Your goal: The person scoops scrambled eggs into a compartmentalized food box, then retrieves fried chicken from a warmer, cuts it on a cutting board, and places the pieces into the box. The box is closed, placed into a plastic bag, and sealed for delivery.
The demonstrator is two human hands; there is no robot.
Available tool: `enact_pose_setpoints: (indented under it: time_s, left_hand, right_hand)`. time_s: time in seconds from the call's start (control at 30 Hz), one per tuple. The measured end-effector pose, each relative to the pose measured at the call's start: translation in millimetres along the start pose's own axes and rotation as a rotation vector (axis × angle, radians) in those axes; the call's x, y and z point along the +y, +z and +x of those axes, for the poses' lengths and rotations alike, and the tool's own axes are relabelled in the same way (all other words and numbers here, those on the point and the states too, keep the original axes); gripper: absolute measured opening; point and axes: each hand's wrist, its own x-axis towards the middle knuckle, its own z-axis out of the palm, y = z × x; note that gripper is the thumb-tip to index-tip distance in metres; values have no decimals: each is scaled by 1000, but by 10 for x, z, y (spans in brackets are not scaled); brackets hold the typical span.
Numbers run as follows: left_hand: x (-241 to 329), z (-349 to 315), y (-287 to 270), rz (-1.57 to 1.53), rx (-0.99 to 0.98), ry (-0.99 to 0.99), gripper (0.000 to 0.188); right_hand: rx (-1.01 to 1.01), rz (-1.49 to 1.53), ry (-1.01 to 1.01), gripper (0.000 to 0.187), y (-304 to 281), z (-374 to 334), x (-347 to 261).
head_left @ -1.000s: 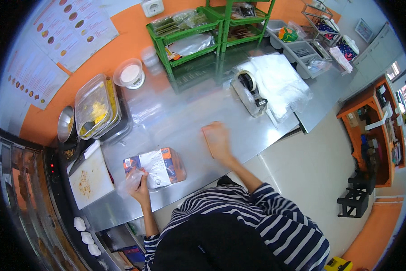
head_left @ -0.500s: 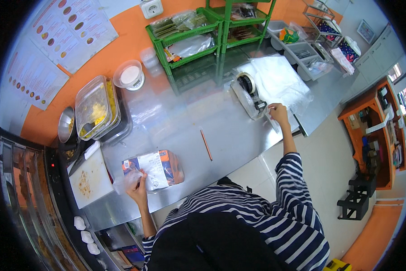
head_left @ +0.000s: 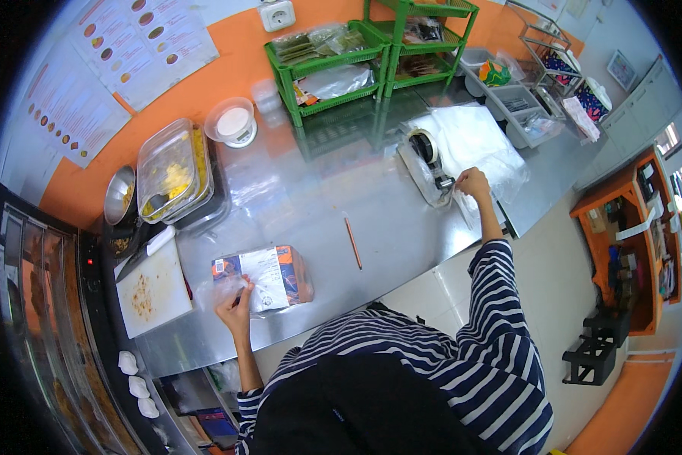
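My left hand (head_left: pixel 236 305) is closed in a pinch on a clear plastic bag (head_left: pixel 227 287) at the near left corner of an orange-and-blue package (head_left: pixel 286 274) with a white label. The package lies on the steel table (head_left: pixel 326 189). Far to the right, my right hand (head_left: pixel 473 184) pinches the end of clear tape at the cutting edge of a tape dispenser (head_left: pixel 427 168). The strip itself is hard to see. Beside the dispenser lies a stack of white plastic bags (head_left: pixel 481 140).
A pencil (head_left: pixel 353 241) lies mid-table. On the left are a cutting board (head_left: pixel 151 292) with a knife (head_left: pixel 159 241) and a clear container (head_left: pixel 175 174) of yellow food. A scale with a round tub (head_left: pixel 233 125), green racks (head_left: pixel 329 76) and grey trays (head_left: pixel 519 114) stand along the back.
The view has shifted slightly, so the table sits a little further right in the picture. My left hand still holds the plastic at the package, and my right hand stays at the dispenser.
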Motion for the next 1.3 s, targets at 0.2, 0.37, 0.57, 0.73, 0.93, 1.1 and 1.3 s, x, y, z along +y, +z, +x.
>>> enact_pose_setpoints:
  time_s: [0.2, 0.37, 0.57, 0.73, 0.93, 1.1, 1.3]
  left_hand:
    - [-8, 11, -4, -118, -4, -26, 18]
    - [-11, 25, -2, -186, -10, -31, 21]
    - [67, 53, -14, -65, 139, 226, 48]
    - [95, 109, -147, 140, 116, 508, 24]
    - [115, 199, -214, 124, -81, 372, 17]
    - [149, 534, -327, 212, -417, 399, 20]
    - [212, 799, -394, 56, -693, 77, 24]
  right_hand:
    - [-1, 301, 37, 15, -429, -192, -161]
    - [390, 925, -327, 12, -667, -823, -865]
    - [-532, 1313, -617, 11, 361, -2118, -2604]
    - [-635, 975, -921, 11, 812, -2685, -3045]
    - [-515, 805, -1050, 14, 736, -2713, -2935]
    - [-448, 842, -995, 13, 795, -2777, -2935]
    - [-352, 853, -922, 15, 836, -2893, -2921]
